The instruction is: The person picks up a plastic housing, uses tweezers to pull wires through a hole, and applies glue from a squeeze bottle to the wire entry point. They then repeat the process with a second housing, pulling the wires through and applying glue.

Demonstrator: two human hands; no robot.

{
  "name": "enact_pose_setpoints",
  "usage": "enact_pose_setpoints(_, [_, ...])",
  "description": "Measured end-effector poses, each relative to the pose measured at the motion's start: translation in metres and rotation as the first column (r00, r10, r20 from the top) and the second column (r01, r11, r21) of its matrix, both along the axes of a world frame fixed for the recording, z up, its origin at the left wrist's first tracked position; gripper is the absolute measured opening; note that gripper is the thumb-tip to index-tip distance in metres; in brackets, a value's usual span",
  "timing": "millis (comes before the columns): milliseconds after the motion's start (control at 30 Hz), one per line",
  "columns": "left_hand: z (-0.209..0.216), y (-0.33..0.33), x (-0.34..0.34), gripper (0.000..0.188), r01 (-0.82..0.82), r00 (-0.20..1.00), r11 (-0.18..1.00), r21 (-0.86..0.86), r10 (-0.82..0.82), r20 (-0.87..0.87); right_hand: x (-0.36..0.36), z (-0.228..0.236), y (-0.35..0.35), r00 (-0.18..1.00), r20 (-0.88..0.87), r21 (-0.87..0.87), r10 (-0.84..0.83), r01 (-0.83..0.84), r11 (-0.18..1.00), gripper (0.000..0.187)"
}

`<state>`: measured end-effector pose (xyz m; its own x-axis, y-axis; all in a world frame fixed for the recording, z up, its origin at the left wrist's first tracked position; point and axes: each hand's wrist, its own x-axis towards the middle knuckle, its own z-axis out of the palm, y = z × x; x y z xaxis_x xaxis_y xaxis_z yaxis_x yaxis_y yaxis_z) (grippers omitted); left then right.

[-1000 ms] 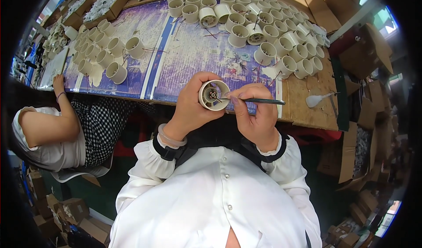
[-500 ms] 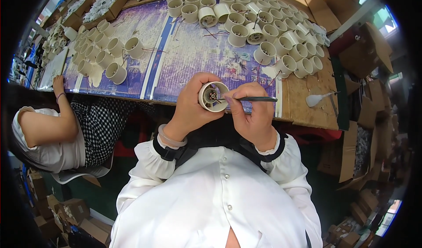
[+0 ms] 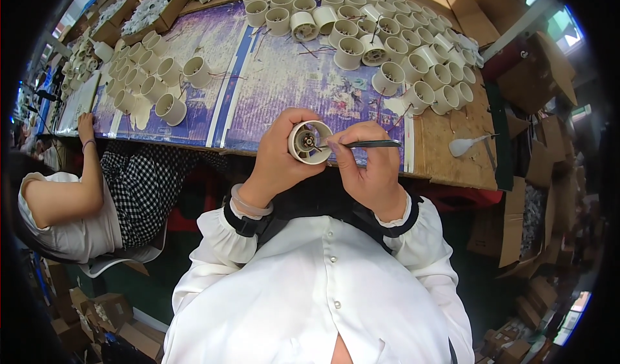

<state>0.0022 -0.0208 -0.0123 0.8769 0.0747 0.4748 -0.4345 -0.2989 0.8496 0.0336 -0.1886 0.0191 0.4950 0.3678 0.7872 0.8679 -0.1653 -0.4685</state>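
My left hand (image 3: pixel 278 154) is wrapped round a cream plastic cup-shaped housing (image 3: pixel 298 160), its open end tilted up toward me. Inside it sits a small round metal motor part (image 3: pixel 308 141). Between the fingertips and thumb of my right hand (image 3: pixel 369 169) are dark tweezers (image 3: pixel 374 144). Their tip reaches into the housing beside the motor part; whether it grips anything there is too small to tell. Both hands are just over the table's near edge.
Many similar cream housings (image 3: pixel 349 54) crowd the back of the purple-stained table (image 3: pixel 284 93); another group (image 3: pixel 170 108) stands at left. A white dropper bottle (image 3: pixel 462 146) lies at right. A co-worker's arm (image 3: pixel 92 170) rests at the left edge. Cardboard boxes (image 3: pixel 539 67) stand at right.
Both hands, with the housing and tweezers, have shifted very slightly left. The grip of each hand stays the same. The co-worker has leaned a little to the left.
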Motion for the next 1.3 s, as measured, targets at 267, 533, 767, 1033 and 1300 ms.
enact_pose_setpoints(267, [0.0, 0.005, 0.005, 0.055, -0.029, 0.998, 0.998, 0.057, 0.033, -0.059, 0.003, 0.012, -0.009, 0.901, -0.382, 0.47, 0.203, 0.001, 0.883, 0.012])
enact_pose_setpoints(533, [-0.01, 0.023, 0.025, 0.06, -0.337, 0.923, 0.906, 0.256, 0.372, -0.101, 0.08, 0.037, -0.061, 0.803, -0.497, -0.049, -0.329, 0.352, 0.935, 0.017])
enact_pose_setpoints(767, [-0.018, 0.042, 0.025, 0.069, -0.335, 0.903, 0.812, 0.479, 0.422, -0.083, 0.111, 0.008, -0.055, 0.749, 0.008, -0.659, -0.663, 0.503, 0.56, 0.019])
enact_pose_setpoints(1033, [0.001, 0.042, 0.01, 0.078, -0.413, 0.91, 0.843, 0.343, 0.395, 0.126, 0.097, 0.027, -0.047, 0.894, -0.376, -0.446, -0.242, 0.055, 0.894, 0.014])
enact_pose_setpoints(1300, [0.05, 0.013, 0.006, 0.076, 0.148, 0.988, 0.985, 0.086, -0.144, -0.049, 0.053, 0.079, -0.029, 0.96, -0.172, -0.469, 0.223, -0.278, 0.838, 0.017])
